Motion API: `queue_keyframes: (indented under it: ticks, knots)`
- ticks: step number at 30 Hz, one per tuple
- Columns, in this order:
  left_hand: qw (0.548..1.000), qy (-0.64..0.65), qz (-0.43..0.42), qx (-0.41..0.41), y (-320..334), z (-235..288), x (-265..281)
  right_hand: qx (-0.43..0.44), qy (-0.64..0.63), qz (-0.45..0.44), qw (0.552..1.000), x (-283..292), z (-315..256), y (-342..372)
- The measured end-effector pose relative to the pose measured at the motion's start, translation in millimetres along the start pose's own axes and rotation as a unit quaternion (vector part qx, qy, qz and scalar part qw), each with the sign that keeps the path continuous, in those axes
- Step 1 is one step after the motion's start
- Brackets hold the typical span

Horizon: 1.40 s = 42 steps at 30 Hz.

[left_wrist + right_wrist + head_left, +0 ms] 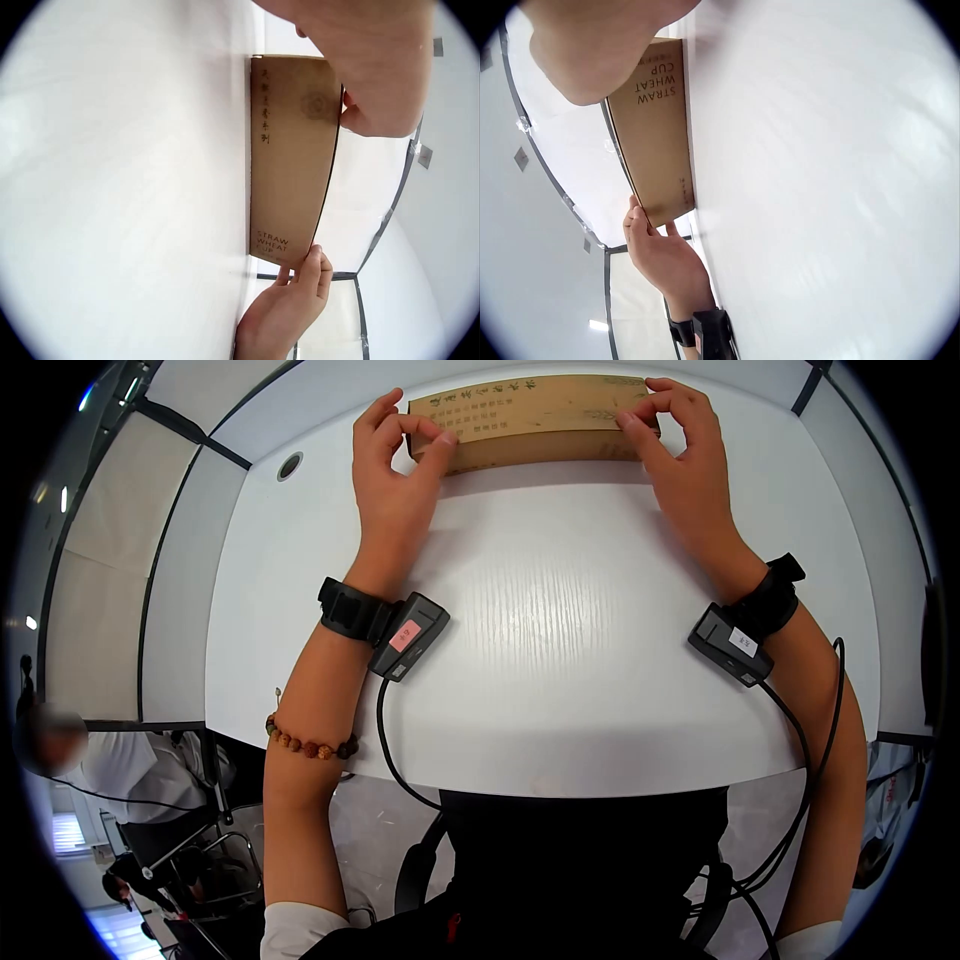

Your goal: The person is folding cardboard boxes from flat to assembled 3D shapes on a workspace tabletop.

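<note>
A long brown cardboard box (540, 422) lies crosswise at the far side of the white table. Chinese characters run along its top, and its front side, printed "STRAW WHEAT CUP", shows in the left wrist view (289, 165). My left hand (395, 475) grips the left end, thumb at the top front edge. At the opposite end my right hand (692, 470) holds the box the same way, thumb on the top face. In the right wrist view the box (656, 142) sits low on the tabletop between both hands. The far fingers are partly hidden behind it.
White tabletop (530, 620) stretches between my forearms. Pale partition panels (180, 580) enclose the table, with a round cable hole (290, 466) at the back left. Cables (385, 740) trail from both wrist cameras. Another person sits beyond the left panel.
</note>
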<state>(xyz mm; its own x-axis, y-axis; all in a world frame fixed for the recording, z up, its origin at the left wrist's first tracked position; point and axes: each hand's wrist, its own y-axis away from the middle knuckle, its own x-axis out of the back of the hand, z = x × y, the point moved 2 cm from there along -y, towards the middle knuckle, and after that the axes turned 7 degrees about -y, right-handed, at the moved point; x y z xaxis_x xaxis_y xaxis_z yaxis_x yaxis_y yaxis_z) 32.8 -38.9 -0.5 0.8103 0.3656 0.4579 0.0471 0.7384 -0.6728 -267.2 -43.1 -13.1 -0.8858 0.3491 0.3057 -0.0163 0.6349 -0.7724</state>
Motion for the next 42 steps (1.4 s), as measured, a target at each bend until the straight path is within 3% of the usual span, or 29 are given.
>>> queue_keyframes:
  ticks: [5,8,11,14,17,23,29,35,38,41,42]
  knots:
    - [0.998,0.055,0.018,0.011,1,-3,-4,0.001,-0.004,0.018,1.0,0,-8,0]
    - [0.999,0.028,-0.016,0.006,2,8,-1,0.009,0.006,0.025,1.0,-1,-13,0]
    - [0.999,-0.01,-0.034,-0.005,4,13,-3,-0.066,-0.004,-0.005,0.998,4,-42,-2]
    - [0.998,-0.028,-0.047,-0.007,4,11,-3,0.019,0.042,-0.021,0.999,-1,-10,0]
    - [0.999,-0.018,-0.047,-0.022,4,8,-3,0.011,0.026,-0.024,0.999,-1,-8,0]
    - [0.998,0.028,-0.049,0.025,2,2,-5,-0.019,-0.046,-0.017,0.999,-3,-4,0]
    - [0.999,0.036,-0.03,0.019,3,4,-6,0.016,-0.028,-0.004,0.999,-2,-4,0]
    - [0.998,0.005,-0.053,-0.035,1,11,-2,-0.031,0.008,-0.023,0.999,3,-36,-2]
    - [0.998,0.018,-0.063,-0.021,1,11,-1,-0.004,-0.011,-0.008,1.0,0,-24,0]
    - [0.997,0.019,-0.066,-0.023,0,12,0,-0.054,-0.025,-0.032,0.998,5,-44,-1]
    - [0.997,0.021,-0.069,-0.025,0,12,0,-0.035,-0.016,-0.027,0.999,3,-38,0]
